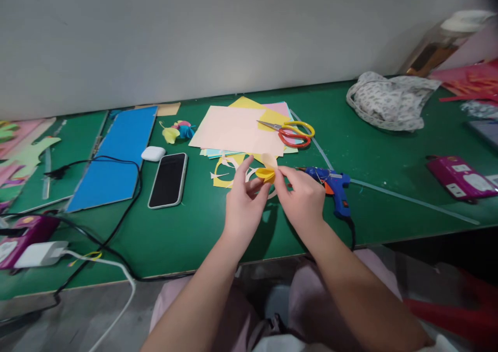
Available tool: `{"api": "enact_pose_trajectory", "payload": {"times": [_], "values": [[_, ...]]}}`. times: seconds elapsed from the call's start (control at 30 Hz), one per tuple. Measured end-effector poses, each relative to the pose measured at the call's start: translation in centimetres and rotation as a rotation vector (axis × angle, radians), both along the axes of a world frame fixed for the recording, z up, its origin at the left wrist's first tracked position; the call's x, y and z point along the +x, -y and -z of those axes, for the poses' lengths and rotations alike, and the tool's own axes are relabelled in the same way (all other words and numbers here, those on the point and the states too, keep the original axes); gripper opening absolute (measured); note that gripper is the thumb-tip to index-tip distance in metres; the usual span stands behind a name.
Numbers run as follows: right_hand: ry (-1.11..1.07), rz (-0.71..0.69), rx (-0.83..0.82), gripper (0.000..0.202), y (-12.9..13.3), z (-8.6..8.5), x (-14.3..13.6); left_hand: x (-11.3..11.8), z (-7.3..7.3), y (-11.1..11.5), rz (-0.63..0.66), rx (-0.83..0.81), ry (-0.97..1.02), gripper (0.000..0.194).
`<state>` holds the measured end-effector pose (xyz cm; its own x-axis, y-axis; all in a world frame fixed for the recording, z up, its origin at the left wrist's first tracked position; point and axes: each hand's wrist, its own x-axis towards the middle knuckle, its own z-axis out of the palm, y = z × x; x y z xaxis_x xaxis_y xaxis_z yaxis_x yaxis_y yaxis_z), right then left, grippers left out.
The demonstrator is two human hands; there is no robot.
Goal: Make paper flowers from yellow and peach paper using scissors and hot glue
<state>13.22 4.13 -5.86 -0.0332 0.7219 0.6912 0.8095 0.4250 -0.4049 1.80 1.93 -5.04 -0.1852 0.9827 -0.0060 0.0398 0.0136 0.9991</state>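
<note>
My left hand (244, 207) pinches a curled yellow paper piece (265, 176) between thumb and fingers, its index finger raised. Close against it, my right hand (305, 197) has thumb and index finger pressed on a pale pink paper piece (269, 161), which touches or overlaps the yellow one. Beneath the hands lie yellow and pale paper offcuts (218, 181) with round holes. Just right of my right hand is a blue glue gun (341, 190). Scissors (294, 137) with one yellow and one red handle rest on a stack of coloured paper sheets (231, 126).
To the left are a phone (168, 181), a white earbud case (153, 154), small paper flowers (178, 131) and a blue board (116, 155) crossed by a black cable. Purple power strips (462, 178) sit at both sides. A patterned cloth (391, 102) lies near the wall; a glue stick (416, 200) points right.
</note>
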Motion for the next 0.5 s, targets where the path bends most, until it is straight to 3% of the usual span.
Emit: {"api": "enact_pose_trajectory", "payload": {"times": [0.5], "values": [[0.049,-0.026,0.018,0.020,0.8,0.3,-1.3,0.5,0.2,-0.2,-0.270,0.037,-0.290,0.052]]}}
